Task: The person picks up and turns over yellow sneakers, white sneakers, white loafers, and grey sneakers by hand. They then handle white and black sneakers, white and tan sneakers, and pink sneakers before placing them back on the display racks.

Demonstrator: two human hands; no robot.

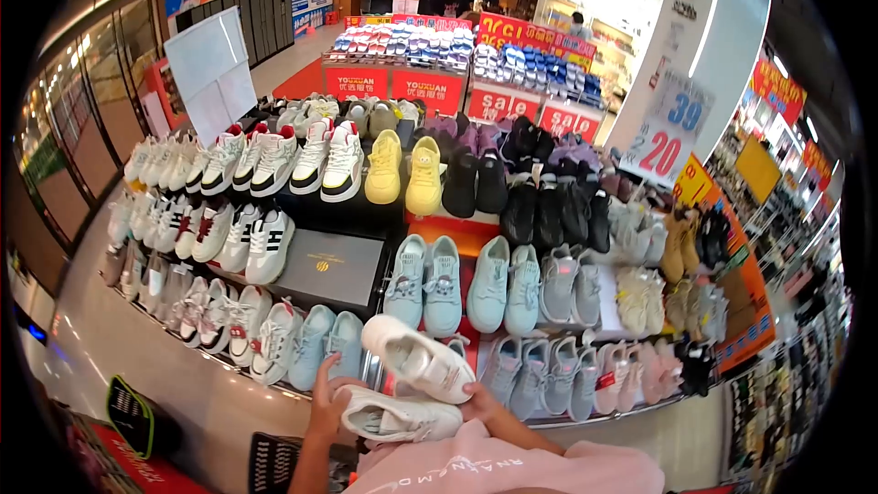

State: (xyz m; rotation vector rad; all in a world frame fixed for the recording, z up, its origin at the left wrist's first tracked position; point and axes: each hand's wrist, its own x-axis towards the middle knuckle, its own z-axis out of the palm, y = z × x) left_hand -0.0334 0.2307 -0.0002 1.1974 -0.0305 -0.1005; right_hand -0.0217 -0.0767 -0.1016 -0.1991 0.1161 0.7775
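White sneakers (pixel 402 416) (a pair), one gripped per hand (pixel 326 402), below red "SALE" signs (pixel 503 105).

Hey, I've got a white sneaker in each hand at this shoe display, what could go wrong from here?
1. The upper white sneaker is tilted, gripped only at its heel end by the right hand; it might slip.
2. It hangs over the light blue sneakers at the display's edge, and a drop could knock them off.
3. The left hand only steadies the lower white sneaker.

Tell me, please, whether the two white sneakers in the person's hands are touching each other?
Touching: the head view shows the upper white sneaker resting across the lower white sneaker, no gap visible.
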